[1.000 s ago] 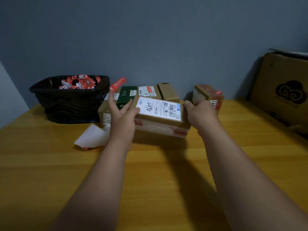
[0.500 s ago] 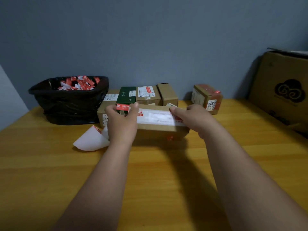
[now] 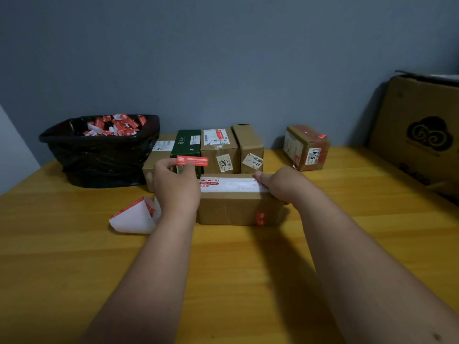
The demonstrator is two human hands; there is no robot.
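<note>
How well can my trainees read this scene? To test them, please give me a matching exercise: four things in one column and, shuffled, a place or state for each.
Things
1. red strip
2. taped box
3. black bin
4. white paper

Places or states
a. curled on the table, left of both arms
b. full of red scraps
c. pinched in the left hand
d. held at one end by the right hand

Pairs: 1-c, 2-d, 3-b, 4-a
</note>
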